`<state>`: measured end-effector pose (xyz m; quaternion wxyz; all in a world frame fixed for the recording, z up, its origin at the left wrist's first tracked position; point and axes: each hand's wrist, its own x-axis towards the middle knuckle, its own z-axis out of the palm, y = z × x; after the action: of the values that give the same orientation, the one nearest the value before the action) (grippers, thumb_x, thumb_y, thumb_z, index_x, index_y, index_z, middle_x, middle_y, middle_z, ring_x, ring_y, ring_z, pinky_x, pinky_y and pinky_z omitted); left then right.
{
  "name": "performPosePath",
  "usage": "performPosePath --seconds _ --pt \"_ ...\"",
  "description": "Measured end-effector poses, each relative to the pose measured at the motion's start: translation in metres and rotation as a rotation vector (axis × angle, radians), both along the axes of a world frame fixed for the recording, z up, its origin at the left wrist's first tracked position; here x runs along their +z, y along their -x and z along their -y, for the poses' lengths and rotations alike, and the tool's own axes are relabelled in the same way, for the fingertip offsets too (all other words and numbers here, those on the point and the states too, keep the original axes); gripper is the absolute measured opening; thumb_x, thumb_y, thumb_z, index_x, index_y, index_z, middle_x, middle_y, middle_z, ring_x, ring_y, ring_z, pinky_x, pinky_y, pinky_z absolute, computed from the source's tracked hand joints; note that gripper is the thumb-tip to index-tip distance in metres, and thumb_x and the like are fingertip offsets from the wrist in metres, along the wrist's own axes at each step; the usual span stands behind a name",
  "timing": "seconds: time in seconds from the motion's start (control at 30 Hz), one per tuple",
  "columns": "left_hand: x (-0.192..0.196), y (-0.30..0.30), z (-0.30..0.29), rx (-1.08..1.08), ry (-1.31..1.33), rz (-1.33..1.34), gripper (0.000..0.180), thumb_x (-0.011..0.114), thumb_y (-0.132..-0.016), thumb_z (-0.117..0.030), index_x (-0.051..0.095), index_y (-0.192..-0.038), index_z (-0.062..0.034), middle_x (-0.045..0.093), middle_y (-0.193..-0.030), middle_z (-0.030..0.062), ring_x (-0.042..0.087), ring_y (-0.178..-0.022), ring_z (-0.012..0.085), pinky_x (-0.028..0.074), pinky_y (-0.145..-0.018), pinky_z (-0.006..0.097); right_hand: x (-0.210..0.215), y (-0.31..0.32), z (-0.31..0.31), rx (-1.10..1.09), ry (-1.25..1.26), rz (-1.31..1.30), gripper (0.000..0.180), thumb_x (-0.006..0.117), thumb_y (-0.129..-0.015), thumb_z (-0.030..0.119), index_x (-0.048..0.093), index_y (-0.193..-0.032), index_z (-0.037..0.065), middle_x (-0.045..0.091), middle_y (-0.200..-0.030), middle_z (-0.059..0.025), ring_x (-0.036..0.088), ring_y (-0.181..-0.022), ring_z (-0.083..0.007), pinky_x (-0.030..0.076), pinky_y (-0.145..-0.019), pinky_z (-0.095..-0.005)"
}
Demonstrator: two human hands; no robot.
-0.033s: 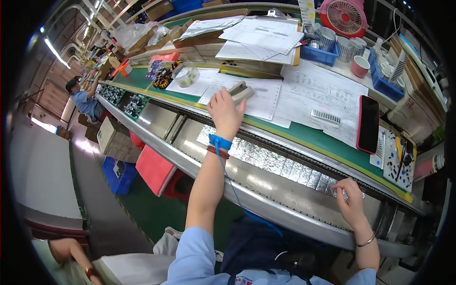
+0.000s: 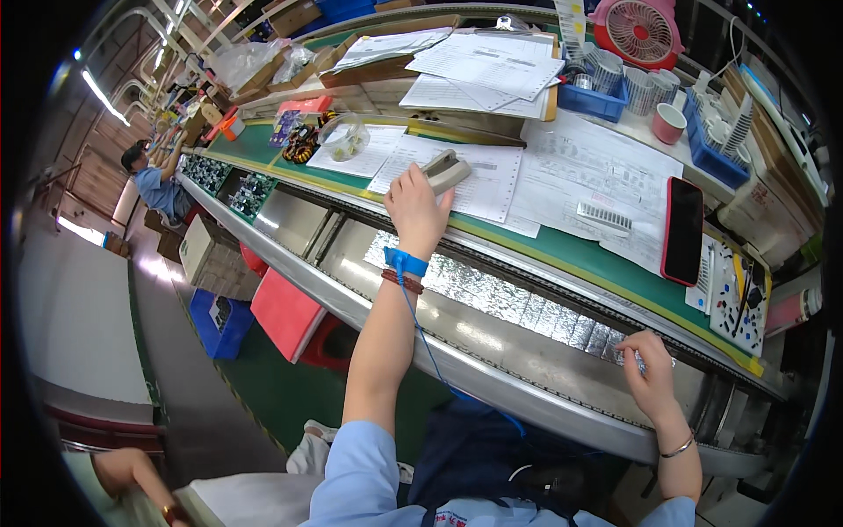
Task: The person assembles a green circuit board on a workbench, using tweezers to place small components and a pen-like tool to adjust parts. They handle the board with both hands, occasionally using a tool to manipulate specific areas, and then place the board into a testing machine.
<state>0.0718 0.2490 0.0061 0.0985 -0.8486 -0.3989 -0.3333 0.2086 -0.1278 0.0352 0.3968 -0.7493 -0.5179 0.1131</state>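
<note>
My left hand [image 2: 416,209] reaches over the line's near rail to the papers, closed around the near end of a grey stapler [image 2: 446,170]. The stapler's jaws point away to the right, and its near end is hidden by my fingers. Beneath it lies a printed sheet [image 2: 493,180] with punched edges. A blue wrist strap [image 2: 406,262] with a blue cord is on my left wrist. My right hand [image 2: 650,373] hovers at the right over the metal conveyor bed [image 2: 562,373], fingers loosely curled and apart, with nothing visible in them.
A red-edged phone [image 2: 681,230] lies on drawings [image 2: 597,158] at the right, beside a tray of small parts [image 2: 739,299]. Blue bins [image 2: 593,102], a pink cup [image 2: 669,123] and a fan [image 2: 643,33] stand behind. Circuit boards [image 2: 250,193] sit at the left; another person's arm [image 2: 140,479] is lower left.
My hands and the stapler stay where they were. The other person's arm at the lower left has shifted slightly.
</note>
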Motion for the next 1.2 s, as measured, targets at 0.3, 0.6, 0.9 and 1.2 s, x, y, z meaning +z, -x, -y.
performPosePath --seconds 0.3,0.6,0.9,1.2 --pt "0.006 -0.014 0.043 -0.283 0.231 0.034 0.056 0.071 -0.075 -0.028 0.045 -0.115 0.0017 0.05 -0.099 0.0177 0.048 -0.09 0.0343 0.04 -0.075 0.045 -0.007 -0.005 0.001 -0.049 0.072 -0.047 0.008 0.056 -0.079 -0.001 0.062 -0.085 0.002 0.059 -0.084 -0.0119 0.056 -0.08 -0.0265 0.041 -0.074 -0.0341" --pt "0.016 -0.028 0.098 -0.959 0.22 0.074 0.066 0.074 -0.072 -0.026 0.044 -0.125 -0.0002 0.049 -0.111 0.0153 0.047 -0.099 0.0317 0.037 -0.085 0.041 -0.007 -0.006 0.001 -0.034 0.06 -0.017 0.009 0.057 -0.079 -0.003 0.061 -0.085 0.002 0.058 -0.083 -0.0115 0.056 -0.079 -0.0263 0.041 -0.072 -0.0342" --pt "0.016 -0.03 0.098 -1.074 0.211 0.016 0.07 0.076 -0.07 -0.029 0.045 -0.127 -0.0029 0.05 -0.112 0.0133 0.047 -0.102 0.0312 0.037 -0.088 0.041 -0.003 -0.006 0.002 -0.024 0.057 0.006 0.009 0.057 -0.079 -0.003 0.061 -0.085 0.002 0.058 -0.083 -0.0116 0.056 -0.079 -0.0266 0.042 -0.071 -0.0338" --pt "-0.002 -0.008 0.002 -0.207 -0.088 0.283 0.049 0.067 -0.08 -0.021 0.047 -0.116 0.0046 0.053 -0.101 0.0198 0.049 -0.093 0.0371 0.039 -0.082 0.046 -0.002 -0.005 0.002 0.023 0.019 0.019 0.008 0.058 -0.079 -0.001 0.061 -0.086 0.002 0.059 -0.084 -0.0102 0.057 -0.079 -0.0258 0.042 -0.071 -0.0335"
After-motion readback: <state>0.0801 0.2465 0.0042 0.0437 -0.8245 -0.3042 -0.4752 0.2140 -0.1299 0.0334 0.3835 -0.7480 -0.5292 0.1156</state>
